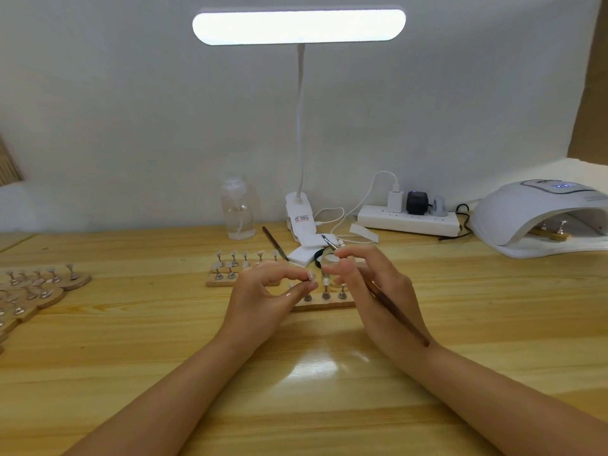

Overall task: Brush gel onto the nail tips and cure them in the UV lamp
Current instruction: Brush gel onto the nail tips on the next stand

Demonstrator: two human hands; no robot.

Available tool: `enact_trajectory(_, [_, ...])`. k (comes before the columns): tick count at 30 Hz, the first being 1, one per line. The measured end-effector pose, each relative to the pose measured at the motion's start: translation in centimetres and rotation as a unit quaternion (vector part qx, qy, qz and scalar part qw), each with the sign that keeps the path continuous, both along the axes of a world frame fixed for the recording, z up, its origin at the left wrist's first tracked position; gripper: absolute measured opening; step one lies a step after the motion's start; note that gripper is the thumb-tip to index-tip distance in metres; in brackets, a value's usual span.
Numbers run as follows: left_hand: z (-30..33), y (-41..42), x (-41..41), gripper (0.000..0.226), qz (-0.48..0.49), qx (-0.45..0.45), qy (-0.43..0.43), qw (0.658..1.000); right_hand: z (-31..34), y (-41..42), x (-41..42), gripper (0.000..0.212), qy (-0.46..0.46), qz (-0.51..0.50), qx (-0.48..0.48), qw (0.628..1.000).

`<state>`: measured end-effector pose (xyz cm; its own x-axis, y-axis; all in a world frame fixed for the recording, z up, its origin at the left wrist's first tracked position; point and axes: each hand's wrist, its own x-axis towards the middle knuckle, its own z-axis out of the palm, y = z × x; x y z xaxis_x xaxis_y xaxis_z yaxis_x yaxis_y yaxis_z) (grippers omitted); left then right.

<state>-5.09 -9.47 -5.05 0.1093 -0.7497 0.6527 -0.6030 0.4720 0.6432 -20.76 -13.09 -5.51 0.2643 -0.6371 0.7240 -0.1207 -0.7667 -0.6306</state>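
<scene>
1. Nearest the camera, both forearms lay over the wooden table (131, 340), reaching toward the middle of it.
2. The left hand (263, 299) pinched a single nail tip (309, 275) on its small stand, thumb and forefinger curled together around it, just above a wooden holder strip (324, 303) carrying more tips on metal pegs.
3. The right hand (371, 287) gripped a brush (399, 313), fingers clamped on its shaft, the handle running back over the wrist and the bristle end pointing up and away, near a small clear jar (329, 268) partly hidden by the fingers.
4. Likely risk: the brush tip sat close to the jar and the pegs, so a loose stroke could knock a tip off its peg or drip gel on the table.
5. A second strip of tips (241, 268) stood just behind, and more strips (42, 284) lay well to the left.
6. Farther back stood a clear bottle (237, 210), a clip-on desk lamp (298, 24) and a power strip (408, 220).
7. At far right the UV lamp (539, 212) already held a strip inside; uncured gel could smear on the way there if the tip tilted.
</scene>
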Motion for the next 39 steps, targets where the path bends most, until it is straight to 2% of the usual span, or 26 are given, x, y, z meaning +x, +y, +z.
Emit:
enact_trajectory(5, [-0.2,-0.2,0.0,0.015,-0.024,-0.003,-0.006,1.000,-0.1,-0.2,0.2,0.012,0.025,0.016,-0.012,0.999])
enact_trajectory(9, [-0.4,-0.4,0.2,0.024,-0.030,-0.017,-0.039,0.999,-0.5,-0.4,0.3,0.032,0.071,0.001,-0.053,0.996])
enact_trajectory(16, [-0.4,-0.3,0.0,0.025,-0.022,-0.014,-0.060,0.998,-0.6,-0.6,0.1,0.023,0.070,-0.010,-0.055,0.996])
enact_trajectory(22, [-0.4,-0.2,0.0,0.044,-0.006,-0.006,-0.071,0.997,0.1,-1.5,-1.1,0.027,0.048,-0.043,-0.057,0.996])
enact_trajectory(28, [-1.1,-1.0,0.7,0.061,0.007,0.088,-0.059,0.994,0.6,-3.3,-3.6,0.029,0.099,-0.066,-0.014,0.993])
enact_trajectory(33, [-1.5,-1.1,0.9,0.056,-0.003,0.118,-0.040,0.992,0.2,-3.6,-3.8,0.032,0.122,-0.027,0.037,0.991])
enact_trajectory(39, [-1.7,-1.4,1.2,0.058,-0.010,0.156,-0.039,0.987,-0.2,-3.6,-3.6,0.033,0.118,-0.002,0.048,0.992])
